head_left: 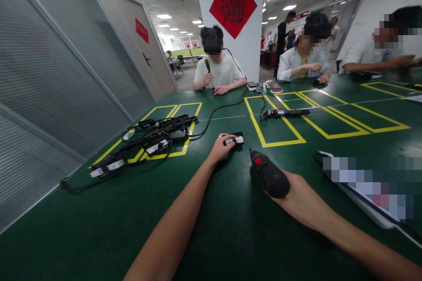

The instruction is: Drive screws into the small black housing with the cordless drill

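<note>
Around a black cordless screwdriver (268,173) with a red button, my right hand (296,193) is closed. Its narrow tip points forward and left, a short way to the right of a small flat black piece with a white label (238,138). My left hand (223,148) grips that piece against the green table, thumb and fingers at its left end. Part of the piece is hidden under the fingers. The screwdriver tip and the piece are apart.
Black devices with cables (165,136) lie in a yellow-taped area at left. A dark rod-shaped tool (286,113) lies ahead right. A tablet-like item (362,189), partly blurred, rests at right. Several people sit across the green table (99,228); one person (217,70) holds a tool.
</note>
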Motion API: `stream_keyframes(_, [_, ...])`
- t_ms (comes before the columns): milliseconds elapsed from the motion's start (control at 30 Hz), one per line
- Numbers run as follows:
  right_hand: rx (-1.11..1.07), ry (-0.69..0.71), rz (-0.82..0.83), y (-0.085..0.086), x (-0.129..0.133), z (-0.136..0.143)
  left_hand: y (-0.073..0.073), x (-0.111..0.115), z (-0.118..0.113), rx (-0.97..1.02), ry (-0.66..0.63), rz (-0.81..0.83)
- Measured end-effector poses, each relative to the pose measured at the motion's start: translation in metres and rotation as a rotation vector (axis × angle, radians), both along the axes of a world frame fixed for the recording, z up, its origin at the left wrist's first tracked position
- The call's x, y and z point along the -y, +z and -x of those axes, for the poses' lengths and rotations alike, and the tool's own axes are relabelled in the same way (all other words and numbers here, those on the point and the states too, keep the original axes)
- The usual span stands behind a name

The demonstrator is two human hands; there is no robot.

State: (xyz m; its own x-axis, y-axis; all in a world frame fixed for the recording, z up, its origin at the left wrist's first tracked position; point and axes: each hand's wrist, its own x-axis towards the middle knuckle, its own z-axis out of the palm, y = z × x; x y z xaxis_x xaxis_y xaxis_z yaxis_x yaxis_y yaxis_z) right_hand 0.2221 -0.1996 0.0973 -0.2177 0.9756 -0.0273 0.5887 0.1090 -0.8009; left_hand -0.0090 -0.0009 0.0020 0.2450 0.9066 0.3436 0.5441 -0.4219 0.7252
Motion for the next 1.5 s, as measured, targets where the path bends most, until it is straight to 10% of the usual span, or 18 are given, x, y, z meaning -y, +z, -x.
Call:
stream_keyframes(700, [-0.079, -0.043, 0.277, 0.024, -0.015, -0.001, 0.01, 0.006, -0.002, 0.004, -0.09, 0.027])
stream_keyframes(1500, [-0.146, -0.034, 0.299, -0.01, -0.008, -0.024, 0.015, 0.009, -0.006, -0.02, -0.112, 0.063])
